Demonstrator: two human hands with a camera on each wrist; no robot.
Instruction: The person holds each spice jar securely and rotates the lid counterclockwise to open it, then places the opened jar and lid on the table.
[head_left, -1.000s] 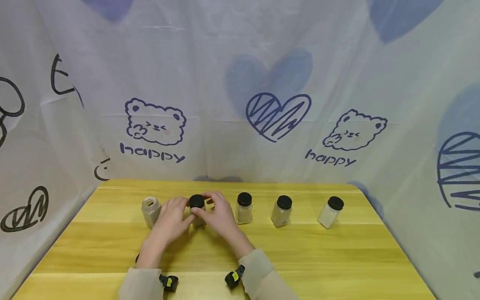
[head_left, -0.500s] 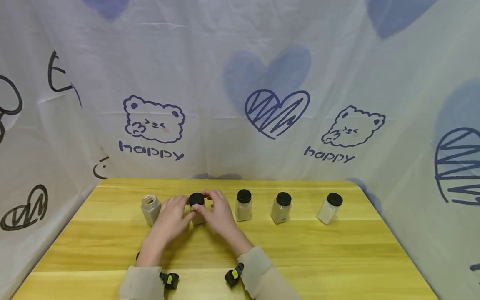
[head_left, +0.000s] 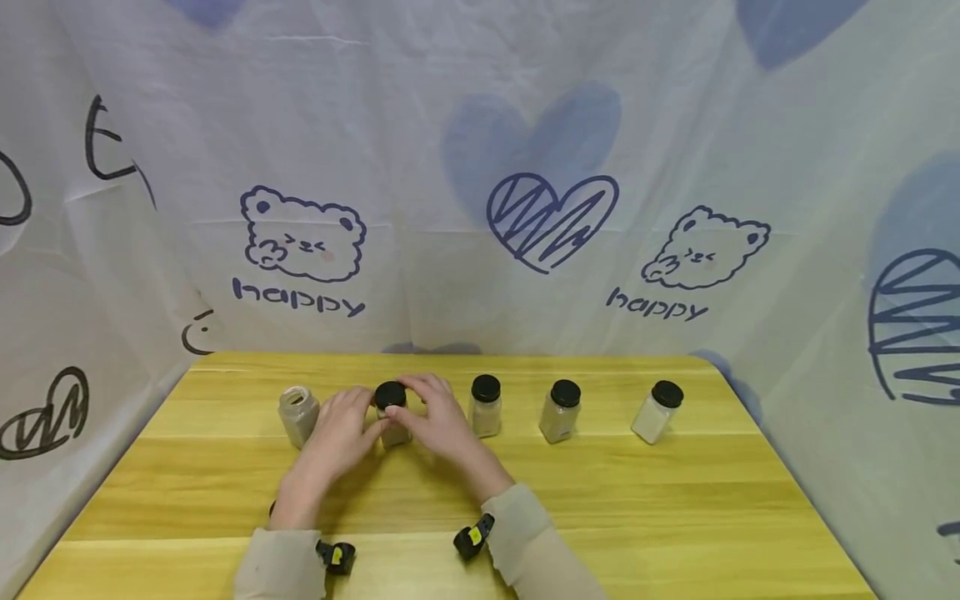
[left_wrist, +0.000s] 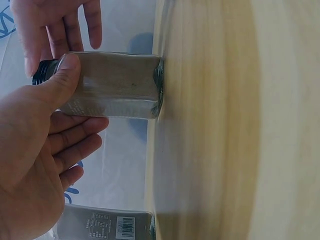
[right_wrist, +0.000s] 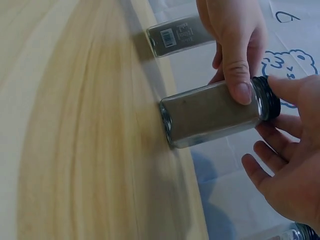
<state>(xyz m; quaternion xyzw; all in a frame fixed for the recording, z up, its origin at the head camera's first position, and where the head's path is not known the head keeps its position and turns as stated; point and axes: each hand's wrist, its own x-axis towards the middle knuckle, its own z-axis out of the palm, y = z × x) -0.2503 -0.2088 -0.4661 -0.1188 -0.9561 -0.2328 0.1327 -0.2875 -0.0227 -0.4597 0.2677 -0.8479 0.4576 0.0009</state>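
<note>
A clear square jar [head_left: 395, 434] with greyish-brown contents stands upright on the table, second from the left in a row. My left hand [head_left: 339, 433] grips its body below the lid, the thumb lying along the near side in the left wrist view. The fingers of my right hand [head_left: 438, 425] pinch the black screw lid [right_wrist: 270, 97] between thumb and forefinger, while the remaining fingers hang loosely curled below it. Left of my left hand stands an uncovered jar [head_left: 298, 417], its mouth showing; the hand partly hides it.
Three more black-lidded jars line up to the right: one near my right hand [head_left: 486, 408], another farther along [head_left: 560, 412], and a paler one [head_left: 655, 414] at the far right. The wooden table [head_left: 600, 517] ends at a printed cloth [head_left: 420, 275] behind and at the sides.
Both hands stay around the same jar, with only slight shifts of the right fingers at the lid. The whole head view has drifted a little.
</note>
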